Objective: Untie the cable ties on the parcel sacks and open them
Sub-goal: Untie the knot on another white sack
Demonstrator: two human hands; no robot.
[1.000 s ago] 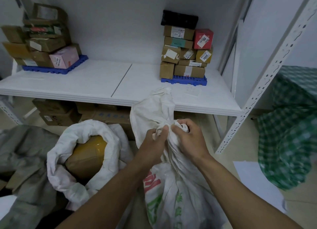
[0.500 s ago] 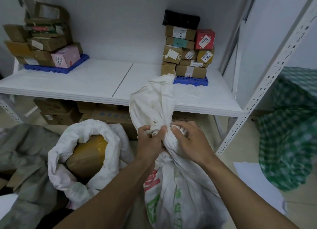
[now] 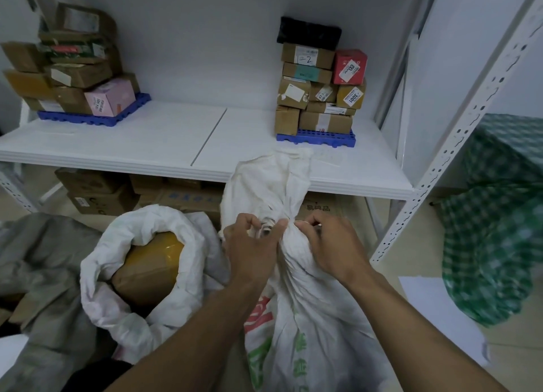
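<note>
The left hand point(image 3: 252, 244) has its fingers curled in, pinching at the gathered neck point(image 3: 269, 225) of a white woven parcel sack point(image 3: 308, 318), where a tight grey-white binding rings the bunched fabric. Whether that binding is a cable tie is too small to tell. The right hand point(image 3: 329, 244) sits just beside it on the other side of the neck, fingers curled round the bunched cloth below the binding. Both forearms reach in from the bottom of the view.

The sack stands upright between the arms, with red and green printing on its lower front. Above the neck, its loose top flops upward against the front edge of a white shelf point(image 3: 132, 144).

To the left, touching the tied sack, a second white sack point(image 3: 117, 288) stands with its mouth rolled open, showing a parcel wrapped in yellow-brown tape point(image 3: 150, 265) inside. Further left lies crumpled grey fabric point(image 3: 38, 274).

On the shelf, two stacks of cardboard boxes rest on blue plastic pallets, one at the far left point(image 3: 70, 74) and one at the right point(image 3: 317, 94). More cartons point(image 3: 97, 191) sit under the shelf. At the far right is a green checked bag point(image 3: 496, 230), and a white sheet point(image 3: 437, 315) lies on the floor near it.
</note>
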